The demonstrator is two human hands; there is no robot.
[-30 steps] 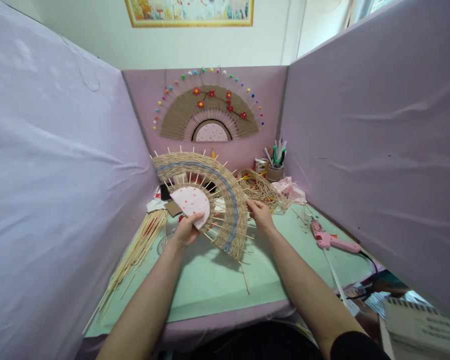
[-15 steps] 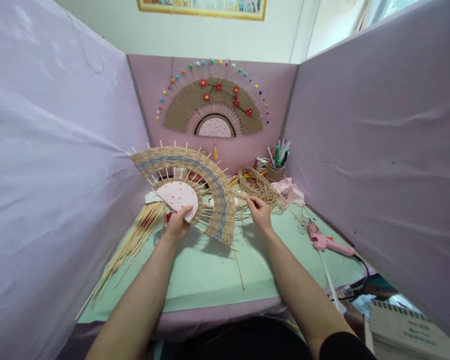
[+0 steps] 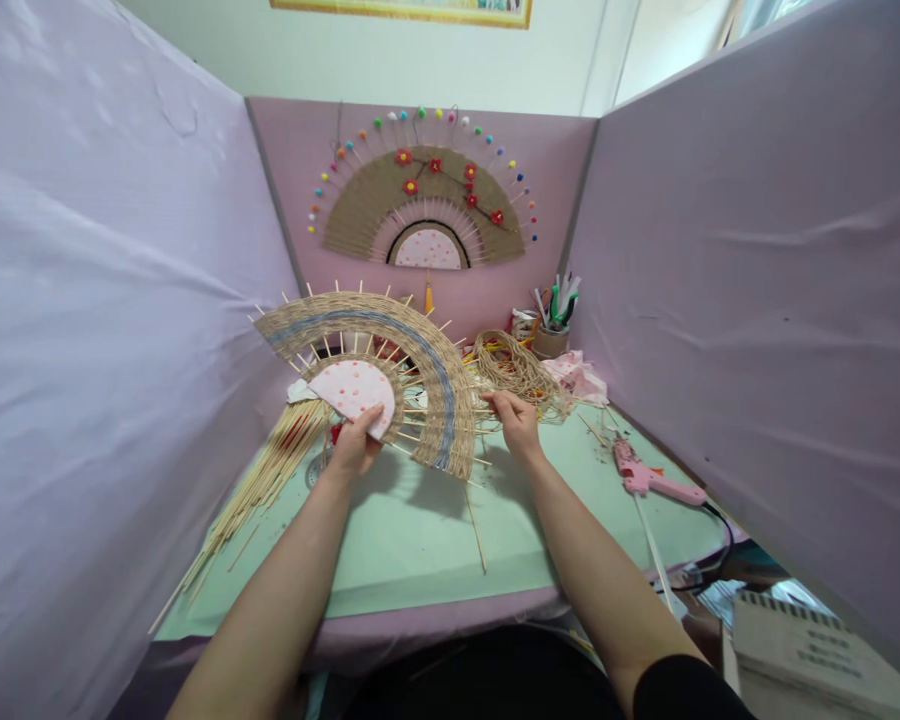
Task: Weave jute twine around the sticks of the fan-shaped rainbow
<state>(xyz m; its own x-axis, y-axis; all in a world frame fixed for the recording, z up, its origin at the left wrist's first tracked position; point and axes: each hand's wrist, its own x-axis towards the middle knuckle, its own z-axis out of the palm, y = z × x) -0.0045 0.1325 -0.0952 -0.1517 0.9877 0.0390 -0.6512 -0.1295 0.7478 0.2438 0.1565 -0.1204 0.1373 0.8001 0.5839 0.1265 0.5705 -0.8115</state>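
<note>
A half-woven fan (image 3: 420, 360) of tan cord with a blue band and wooden spokes is held up above the green mat (image 3: 420, 540). My left hand (image 3: 352, 445) is closed on its pink dotted centre piece (image 3: 352, 388). My right hand (image 3: 517, 420) pinches the tan cord (image 3: 487, 400) at the fan's right edge. That cord runs back to a loose coil (image 3: 517, 370) behind my hand.
A finished fan (image 3: 424, 205) with coloured beads hangs on the back panel. A bundle of thin sticks (image 3: 262, 490) lies at left, a single stick (image 3: 476, 530) in the middle. A pink glue gun (image 3: 649, 478) lies at right. A tool cup (image 3: 551, 335) stands at the back.
The fan has swung left and turned a little with my left hand. My right hand stays at its right edge with the cord.
</note>
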